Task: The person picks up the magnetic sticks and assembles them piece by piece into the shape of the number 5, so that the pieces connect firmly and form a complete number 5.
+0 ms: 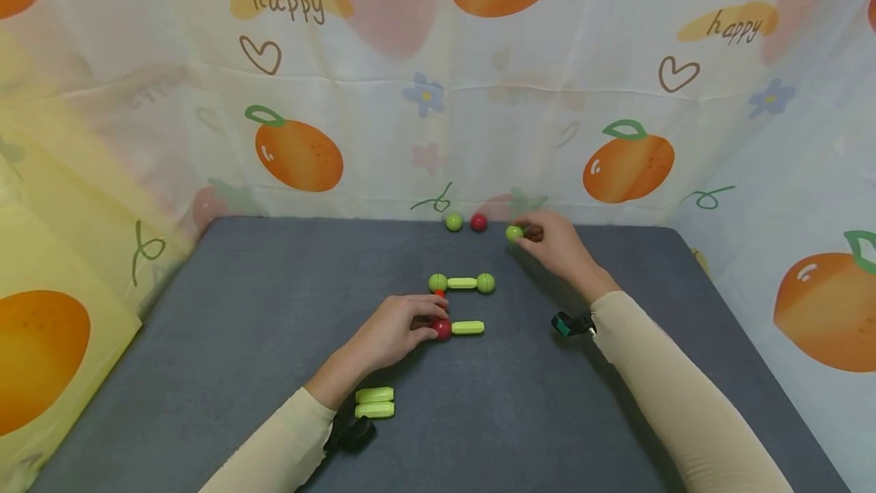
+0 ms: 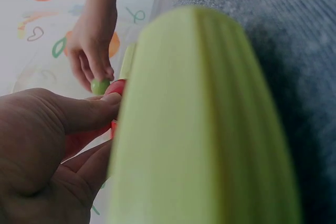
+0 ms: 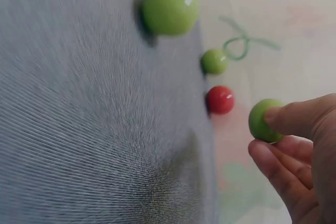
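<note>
Evidently, L hand (image 1: 395, 326) braced joined pcs (image 1: 461, 283).
It pinched red ball (image 1: 443, 330), prob. for stability; R hand (image 1: 556, 248) pinched green ball (image 1: 513, 233).

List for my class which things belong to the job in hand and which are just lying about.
In the job:
held green ball, pinched by right hand
front red ball, gripped by left hand
lime rod touching it
red connector
ball-ended lime bar

Lying loose, possibly spare parts:
rear green ball
rear red ball
two paired rods
</note>
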Demonstrator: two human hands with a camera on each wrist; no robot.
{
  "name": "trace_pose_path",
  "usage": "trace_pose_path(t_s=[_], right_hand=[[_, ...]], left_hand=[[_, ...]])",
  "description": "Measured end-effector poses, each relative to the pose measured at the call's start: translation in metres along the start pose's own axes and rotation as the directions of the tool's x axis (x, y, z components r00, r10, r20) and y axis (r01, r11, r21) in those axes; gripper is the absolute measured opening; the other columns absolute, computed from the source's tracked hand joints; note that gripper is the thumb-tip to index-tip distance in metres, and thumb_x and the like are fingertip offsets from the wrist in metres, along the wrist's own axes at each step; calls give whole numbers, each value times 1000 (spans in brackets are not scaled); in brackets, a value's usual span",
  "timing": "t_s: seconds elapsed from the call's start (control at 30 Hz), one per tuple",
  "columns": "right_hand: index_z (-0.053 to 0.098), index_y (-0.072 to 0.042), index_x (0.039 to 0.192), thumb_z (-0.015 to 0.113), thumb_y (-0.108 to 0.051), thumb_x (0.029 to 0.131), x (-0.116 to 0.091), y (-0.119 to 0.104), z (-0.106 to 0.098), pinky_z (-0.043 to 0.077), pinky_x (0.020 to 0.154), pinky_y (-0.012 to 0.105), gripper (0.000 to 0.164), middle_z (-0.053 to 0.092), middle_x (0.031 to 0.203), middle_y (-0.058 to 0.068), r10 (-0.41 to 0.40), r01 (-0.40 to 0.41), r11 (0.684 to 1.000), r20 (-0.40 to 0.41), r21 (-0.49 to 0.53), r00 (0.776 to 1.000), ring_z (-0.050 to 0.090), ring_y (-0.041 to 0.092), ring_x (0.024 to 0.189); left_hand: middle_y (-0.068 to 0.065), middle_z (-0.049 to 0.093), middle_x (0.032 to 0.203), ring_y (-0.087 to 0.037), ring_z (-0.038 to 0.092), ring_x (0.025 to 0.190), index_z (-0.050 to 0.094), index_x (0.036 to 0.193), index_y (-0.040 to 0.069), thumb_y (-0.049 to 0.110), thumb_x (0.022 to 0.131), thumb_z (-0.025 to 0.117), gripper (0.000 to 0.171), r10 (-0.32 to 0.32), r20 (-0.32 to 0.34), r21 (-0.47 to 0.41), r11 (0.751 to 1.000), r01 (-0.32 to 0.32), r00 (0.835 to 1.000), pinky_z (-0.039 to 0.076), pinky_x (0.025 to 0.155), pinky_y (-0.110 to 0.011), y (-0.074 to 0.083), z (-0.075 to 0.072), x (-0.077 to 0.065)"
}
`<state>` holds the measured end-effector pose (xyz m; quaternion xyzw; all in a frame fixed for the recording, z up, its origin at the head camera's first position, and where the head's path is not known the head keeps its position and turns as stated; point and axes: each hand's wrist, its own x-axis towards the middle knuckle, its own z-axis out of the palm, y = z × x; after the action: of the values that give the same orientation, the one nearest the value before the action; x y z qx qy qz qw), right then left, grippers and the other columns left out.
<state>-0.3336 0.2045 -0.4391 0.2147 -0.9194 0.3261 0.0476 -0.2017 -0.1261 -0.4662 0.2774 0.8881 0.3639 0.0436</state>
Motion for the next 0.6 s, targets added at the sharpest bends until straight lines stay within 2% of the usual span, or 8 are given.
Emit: trace_pose_path(t_s=[0.2, 0.43, 0.6], right_hand=[[75, -11, 133, 79, -9, 102, -30, -11, -6, 60, 91, 49, 32, 70, 125, 9, -3, 3, 1000, 4, -5, 1000, 72, 28, 105], [77, -12, 131, 83, -6, 98, -60, -22, -10, 61, 90, 46, 34, 72, 122, 4, -87, 87, 996, 22, -5, 996, 71, 22, 102], [77, -12, 130, 83, -4, 97, -75, -29, -11, 62, 89, 48, 35, 72, 123, 4, -111, 111, 994, 25, 12, 994, 71, 21, 101]], left_hand=[[-4, 68, 145, -25, 61, 139, 81, 123, 11, 4, 97, 82, 27, 6, -2, -9, 1000, -6, 1000, 55, 105, -39, 1, 0, 0], [-3, 68, 146, -25, 61, 138, 81, 123, 13, 5, 98, 82, 26, 10, 6, 9, 1000, -10, 1000, 57, 103, -38, 0, 1, 0], [-3, 68, 146, -24, 60, 139, 81, 123, 14, 5, 98, 82, 26, 8, 6, -2, 1000, -8, 1000, 57, 103, -37, -1, 2, 0]])
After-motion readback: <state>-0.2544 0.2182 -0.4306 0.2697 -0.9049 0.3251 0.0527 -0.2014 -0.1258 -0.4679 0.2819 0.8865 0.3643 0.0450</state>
